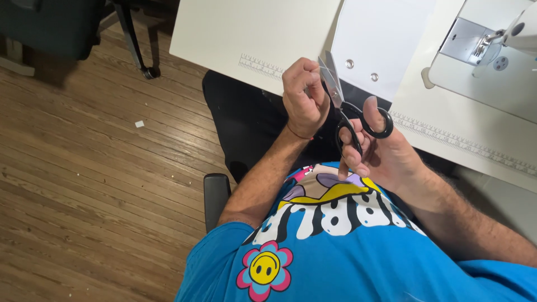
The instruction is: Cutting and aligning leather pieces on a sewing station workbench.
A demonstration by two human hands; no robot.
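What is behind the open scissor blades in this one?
Behind the scissors, held in the right hand, lies a white sheet with two metal eyelets on the white table. The left hand covers whatever it pinches.

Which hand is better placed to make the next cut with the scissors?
The right hand: its fingers are already through the black handles of the scissors. The left hand is closed beside the blades, apparently pinching something too small to identify.

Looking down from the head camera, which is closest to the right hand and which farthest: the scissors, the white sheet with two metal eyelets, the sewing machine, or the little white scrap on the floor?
From the right hand:
1. Scissors, held in its fingers.
2. White sheet with eyelets, just above on the table.
3. Sewing machine, upper right corner.
4. White scrap, far left on the wooden floor.
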